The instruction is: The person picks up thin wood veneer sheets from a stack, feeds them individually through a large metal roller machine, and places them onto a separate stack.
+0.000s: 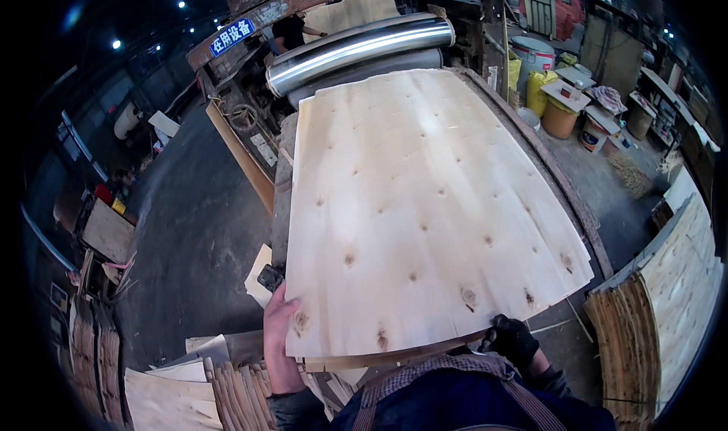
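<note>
Covering table (282, 203) in dim workshop (189, 203): veneer (425, 203)

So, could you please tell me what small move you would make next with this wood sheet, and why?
Probably ease the pale wood sheet straight toward the shiny roller: its far edge appears close to it, while the left hand and gloved right hand are at the near edge.

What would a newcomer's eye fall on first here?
The large, pale, knotty wood sheet fills the middle, with the left hand at its near left corner and the dark-gloved right hand by its near edge. A shiny metal roller lies beyond its far end.
</note>
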`<state>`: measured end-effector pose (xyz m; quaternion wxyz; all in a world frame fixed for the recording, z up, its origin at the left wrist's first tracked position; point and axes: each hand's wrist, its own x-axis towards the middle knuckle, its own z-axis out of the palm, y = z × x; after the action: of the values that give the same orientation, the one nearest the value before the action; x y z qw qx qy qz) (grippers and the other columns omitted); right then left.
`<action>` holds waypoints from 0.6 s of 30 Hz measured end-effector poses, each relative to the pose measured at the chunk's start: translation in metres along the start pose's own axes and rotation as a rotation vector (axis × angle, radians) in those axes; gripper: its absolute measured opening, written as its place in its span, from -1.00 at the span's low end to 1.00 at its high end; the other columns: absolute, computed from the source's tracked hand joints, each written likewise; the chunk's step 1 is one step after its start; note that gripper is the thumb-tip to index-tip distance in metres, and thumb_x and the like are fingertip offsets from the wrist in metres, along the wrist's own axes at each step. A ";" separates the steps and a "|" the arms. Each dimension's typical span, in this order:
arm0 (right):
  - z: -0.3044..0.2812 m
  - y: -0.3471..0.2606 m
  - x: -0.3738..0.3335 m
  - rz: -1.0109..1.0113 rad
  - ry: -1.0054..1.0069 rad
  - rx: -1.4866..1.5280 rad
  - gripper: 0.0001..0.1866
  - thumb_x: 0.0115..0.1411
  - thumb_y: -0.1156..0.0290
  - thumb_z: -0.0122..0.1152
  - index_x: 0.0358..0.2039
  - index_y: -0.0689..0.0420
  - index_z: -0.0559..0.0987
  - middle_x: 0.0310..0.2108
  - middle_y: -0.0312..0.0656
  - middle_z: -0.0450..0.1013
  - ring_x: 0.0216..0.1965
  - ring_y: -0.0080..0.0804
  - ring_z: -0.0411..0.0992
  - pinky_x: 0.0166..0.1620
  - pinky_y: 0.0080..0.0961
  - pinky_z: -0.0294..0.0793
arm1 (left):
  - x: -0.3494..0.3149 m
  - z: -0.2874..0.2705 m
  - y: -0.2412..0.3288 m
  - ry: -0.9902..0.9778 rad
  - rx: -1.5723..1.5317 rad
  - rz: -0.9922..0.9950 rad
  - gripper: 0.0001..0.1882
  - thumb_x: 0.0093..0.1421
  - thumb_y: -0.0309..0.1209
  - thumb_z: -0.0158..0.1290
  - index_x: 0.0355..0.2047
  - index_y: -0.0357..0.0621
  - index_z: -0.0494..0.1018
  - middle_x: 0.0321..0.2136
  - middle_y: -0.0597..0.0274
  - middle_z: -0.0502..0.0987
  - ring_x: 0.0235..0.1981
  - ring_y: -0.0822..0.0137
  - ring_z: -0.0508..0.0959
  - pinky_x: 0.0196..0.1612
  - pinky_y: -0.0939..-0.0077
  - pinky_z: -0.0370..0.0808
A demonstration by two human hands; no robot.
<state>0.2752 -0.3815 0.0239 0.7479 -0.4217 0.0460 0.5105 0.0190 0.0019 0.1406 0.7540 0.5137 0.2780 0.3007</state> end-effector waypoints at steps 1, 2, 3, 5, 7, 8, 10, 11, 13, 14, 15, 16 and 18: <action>0.012 -0.005 0.001 0.009 -0.006 -0.007 -0.81 0.15 0.27 0.07 -0.42 0.13 0.43 -0.57 -0.14 0.41 -0.50 -0.20 0.43 -0.32 -0.24 0.47 | 0.000 -0.018 -0.012 -0.002 0.020 0.004 -0.47 0.03 -0.64 -0.09 0.08 -0.27 0.22 -0.14 0.06 0.46 -0.20 0.28 0.52 -0.11 0.47 0.44; 0.025 -0.011 0.008 0.011 -0.022 0.028 -0.83 0.13 0.29 0.08 -0.42 0.12 0.43 -0.56 -0.14 0.41 -0.48 -0.20 0.42 -0.31 -0.23 0.47 | 0.004 -0.032 -0.023 -0.004 0.041 0.010 -0.48 0.04 -0.63 -0.09 0.08 -0.27 0.23 -0.13 0.07 0.46 -0.20 0.29 0.52 -0.12 0.48 0.44; 0.037 -0.020 0.016 0.016 -0.033 0.053 -0.85 0.12 0.31 0.10 -0.42 0.11 0.42 -0.56 -0.14 0.40 -0.47 -0.21 0.42 -0.30 -0.22 0.47 | 0.010 -0.042 -0.034 0.033 0.071 0.001 -0.49 0.05 -0.63 -0.09 0.08 -0.26 0.23 -0.14 0.08 0.46 -0.20 0.31 0.51 -0.12 0.49 0.44; 0.033 -0.024 0.058 -0.017 -0.155 0.177 -0.91 0.11 0.36 0.06 -0.46 0.07 0.41 -0.55 -0.16 0.40 -0.41 -0.17 0.42 -0.20 -0.13 0.44 | 0.032 -0.057 -0.056 0.087 0.143 -0.019 -0.50 0.07 -0.61 -0.08 0.07 -0.24 0.24 -0.16 0.11 0.47 -0.19 0.33 0.51 -0.14 0.49 0.44; 0.025 -0.035 0.117 0.026 -0.427 0.305 -0.92 0.12 0.38 0.04 -0.47 0.07 0.41 -0.54 -0.15 0.40 -0.39 -0.16 0.43 -0.15 -0.12 0.44 | 0.049 -0.073 -0.075 0.293 0.279 -0.108 -0.46 0.09 -0.56 -0.04 0.13 -0.20 0.17 -0.12 0.08 0.43 -0.16 0.36 0.48 -0.15 0.52 0.42; 0.036 -0.046 0.132 0.034 -0.349 0.250 -0.92 0.13 0.39 0.03 -0.48 0.07 0.41 -0.54 -0.15 0.41 -0.38 -0.16 0.43 -0.14 -0.13 0.44 | 0.048 -0.061 -0.076 0.358 0.333 -0.135 -0.44 0.10 -0.54 -0.03 0.14 -0.20 0.14 -0.10 0.07 0.41 -0.16 0.36 0.47 -0.15 0.53 0.42; 0.062 -0.061 0.169 0.029 -0.292 0.173 -0.91 0.13 0.41 0.02 -0.50 0.07 0.42 -0.54 -0.16 0.42 -0.37 -0.17 0.44 -0.15 -0.14 0.45 | 0.045 -0.092 -0.097 0.370 0.780 0.002 -0.36 0.11 -0.43 0.00 0.17 -0.23 0.03 0.00 -0.05 0.31 -0.06 0.20 0.42 -0.06 0.42 0.37; 0.067 -0.064 0.194 0.005 -0.289 0.160 -0.91 0.13 0.41 0.02 -0.51 0.07 0.43 -0.54 -0.16 0.43 -0.37 -0.18 0.45 -0.16 -0.15 0.45 | 0.039 -0.098 -0.107 0.413 1.013 0.021 -0.35 0.10 -0.39 0.01 0.17 -0.24 0.03 0.02 -0.07 0.28 -0.02 0.15 0.37 -0.02 0.36 0.33; 0.084 -0.076 0.238 -0.037 -0.229 0.124 -0.91 0.13 0.41 0.02 -0.51 0.07 0.43 -0.57 -0.16 0.44 -0.41 -0.20 0.46 -0.19 -0.16 0.47 | 0.027 -0.100 -0.121 0.493 1.481 0.060 -0.31 0.07 -0.31 0.04 0.16 -0.27 0.03 0.07 -0.12 0.23 0.07 0.03 0.28 0.06 0.23 0.25; 0.095 -0.084 0.258 -0.040 -0.220 0.128 -0.91 0.13 0.41 0.02 -0.51 0.07 0.43 -0.58 -0.17 0.45 -0.43 -0.21 0.46 -0.20 -0.16 0.48 | 0.019 -0.100 -0.129 0.503 1.454 -0.004 -0.28 0.06 -0.27 0.05 0.16 -0.28 0.03 0.09 -0.12 0.20 0.10 0.02 0.23 0.09 0.18 0.21; 0.106 -0.090 0.278 -0.038 -0.213 0.131 -0.91 0.13 0.42 0.02 -0.51 0.07 0.43 -0.58 -0.17 0.45 -0.44 -0.22 0.46 -0.22 -0.17 0.48 | 0.010 -0.100 -0.137 0.517 1.426 -0.072 -0.26 0.04 -0.23 0.06 0.16 -0.28 0.03 0.11 -0.12 0.16 0.13 0.00 0.17 0.12 0.14 0.16; 0.113 -0.095 0.299 -0.072 -0.258 0.146 -0.91 0.12 0.43 0.02 -0.51 0.07 0.43 -0.57 -0.17 0.45 -0.43 -0.22 0.46 -0.20 -0.17 0.48 | 0.004 -0.101 -0.141 0.527 1.397 -0.136 -0.23 0.02 -0.19 0.07 0.15 -0.29 0.04 0.13 -0.13 0.13 0.17 -0.02 0.12 0.15 0.09 0.11; 0.118 -0.107 0.350 -0.211 -0.391 0.184 -0.93 0.12 0.44 0.02 -0.49 0.10 0.42 -0.52 -0.16 0.46 -0.38 -0.21 0.46 -0.16 -0.18 0.46 | 0.005 -0.102 -0.142 0.511 1.345 -0.168 -0.23 0.02 -0.15 0.08 0.15 -0.25 0.05 0.15 -0.09 0.09 0.19 0.02 0.09 0.15 0.08 0.10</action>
<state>0.4842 -0.0608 -0.0130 0.8270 -0.2475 -0.0977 0.4953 -0.0283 0.0261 -0.0262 0.2069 0.7569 0.6089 0.1161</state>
